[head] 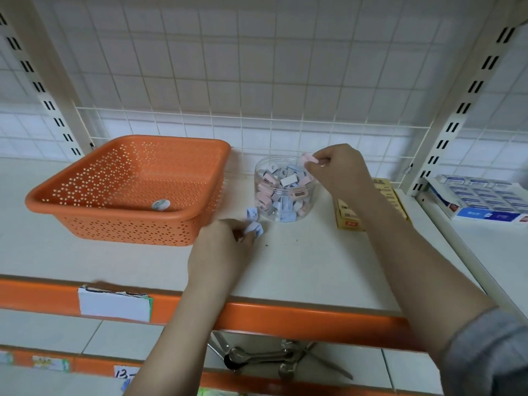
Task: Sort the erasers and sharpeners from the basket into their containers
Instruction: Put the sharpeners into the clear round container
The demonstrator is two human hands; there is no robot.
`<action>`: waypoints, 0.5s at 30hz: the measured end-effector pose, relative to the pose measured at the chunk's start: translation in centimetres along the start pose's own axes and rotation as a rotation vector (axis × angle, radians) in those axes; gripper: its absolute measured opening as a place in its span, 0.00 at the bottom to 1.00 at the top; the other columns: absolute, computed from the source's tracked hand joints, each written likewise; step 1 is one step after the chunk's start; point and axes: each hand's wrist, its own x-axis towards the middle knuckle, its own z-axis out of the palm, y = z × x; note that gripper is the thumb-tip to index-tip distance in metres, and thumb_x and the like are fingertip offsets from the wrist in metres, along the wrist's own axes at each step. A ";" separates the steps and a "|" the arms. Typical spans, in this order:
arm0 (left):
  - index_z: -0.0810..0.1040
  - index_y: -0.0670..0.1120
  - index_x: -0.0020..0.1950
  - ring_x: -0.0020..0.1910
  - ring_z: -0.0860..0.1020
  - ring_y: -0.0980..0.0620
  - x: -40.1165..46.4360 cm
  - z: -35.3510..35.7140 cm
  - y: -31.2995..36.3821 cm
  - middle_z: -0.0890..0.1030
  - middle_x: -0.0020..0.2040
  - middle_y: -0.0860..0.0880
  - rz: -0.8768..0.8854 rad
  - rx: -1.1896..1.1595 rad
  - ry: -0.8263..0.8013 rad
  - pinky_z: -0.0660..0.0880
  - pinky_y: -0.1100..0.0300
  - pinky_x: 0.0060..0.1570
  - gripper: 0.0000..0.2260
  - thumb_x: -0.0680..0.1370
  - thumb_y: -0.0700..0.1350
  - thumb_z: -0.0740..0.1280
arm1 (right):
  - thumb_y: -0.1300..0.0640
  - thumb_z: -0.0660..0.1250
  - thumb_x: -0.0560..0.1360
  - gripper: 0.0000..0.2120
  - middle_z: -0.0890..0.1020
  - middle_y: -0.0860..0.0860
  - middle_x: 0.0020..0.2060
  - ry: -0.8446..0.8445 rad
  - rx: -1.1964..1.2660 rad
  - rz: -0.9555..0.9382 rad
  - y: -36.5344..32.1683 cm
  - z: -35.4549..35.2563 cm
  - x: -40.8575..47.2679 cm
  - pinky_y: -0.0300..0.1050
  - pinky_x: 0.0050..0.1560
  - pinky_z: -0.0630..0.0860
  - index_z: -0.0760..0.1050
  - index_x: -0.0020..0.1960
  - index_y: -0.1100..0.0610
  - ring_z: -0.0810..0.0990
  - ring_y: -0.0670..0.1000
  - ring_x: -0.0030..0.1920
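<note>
lower shelf, at 6 o'clock of the view: metal spoons (258,357) and similar utensils lie under the orange shelf edge (314,318). a white label (114,304) is fixed to that edge at 8 o'clock.

main shelf (314,267), near zone: the left hand (225,247) rests low on the surface near the centre, fingers curled in and pinching a pale blue sharpener (255,228) at the fingertips. a second pale blue sharpener (252,215) lies on the shelf just beyond it, at 12 o'clock of the hand, between the basket and the jar.

mid zone: the orange perforated basket (85,192) stands at 9 o'clock of the left hand, close to it. inside, one small round item (161,204) lies against the near wall; its kind cannot be told.

the clear round jar (285,190) stands at 1 o'clock of the left hand, open, filled with pink, blue and white pieces. the right hand (340,172) hangs at the jar's 2 o'clock rim, fingers bent, pinching a pink sharpener (308,160) above the opening.

a yellow cardboard box (350,217) lies at 3 o'clock of the jar, partly hidden by the right forearm.

far zone: a tray of blue-and-white boxed erasers (483,198) sits on the adjoining shelf at 3 o'clock. a wire grid panel (257,81) backs the shelf at 12 o'clock.
</note>
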 end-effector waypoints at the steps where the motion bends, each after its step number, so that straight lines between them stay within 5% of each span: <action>1: 0.84 0.52 0.47 0.42 0.80 0.49 -0.2 -0.1 -0.1 0.83 0.39 0.51 0.004 0.000 0.011 0.69 0.62 0.37 0.10 0.73 0.56 0.69 | 0.54 0.67 0.74 0.16 0.75 0.60 0.31 -0.035 -0.027 0.010 0.1 0.7 1.1 0.44 0.38 0.71 0.78 0.38 0.68 0.72 0.55 0.33; 3: 0.84 0.51 0.45 0.42 0.80 0.49 -0.4 -0.3 -0.1 0.83 0.39 0.51 0.006 -0.007 0.028 0.72 0.60 0.38 0.09 0.73 0.55 0.69 | 0.55 0.67 0.74 0.15 0.75 0.60 0.30 -0.093 -0.079 0.045 0.6 2.0 2.9 0.43 0.39 0.72 0.76 0.38 0.68 0.74 0.54 0.33; 8: 0.84 0.50 0.43 0.41 0.80 0.49 -0.7 -0.9 -0.2 0.83 0.38 0.49 0.014 -0.040 0.054 0.76 0.54 0.41 0.09 0.73 0.54 0.69 | 0.54 0.68 0.74 0.16 0.80 0.54 0.56 -0.111 -0.079 0.075 1.4 3.0 4.0 0.44 0.57 0.73 0.77 0.59 0.60 0.77 0.52 0.57; 12: 0.83 0.47 0.41 0.40 0.80 0.47 -0.1 -1.3 0.5 0.83 0.37 0.48 0.084 -0.034 0.056 0.76 0.52 0.40 0.07 0.73 0.50 0.70 | 0.55 0.66 0.75 0.13 0.80 0.52 0.57 -0.019 0.003 0.056 1.2 1.7 1.6 0.37 0.52 0.69 0.79 0.57 0.59 0.77 0.50 0.56; 15: 0.84 0.46 0.44 0.40 0.81 0.47 1.2 -1.6 2.4 0.83 0.39 0.47 0.161 -0.046 0.058 0.77 0.52 0.43 0.06 0.73 0.48 0.71 | 0.55 0.67 0.75 0.08 0.82 0.48 0.50 0.014 0.100 0.076 1.3 0.8 -1.4 0.30 0.42 0.67 0.81 0.52 0.56 0.78 0.44 0.46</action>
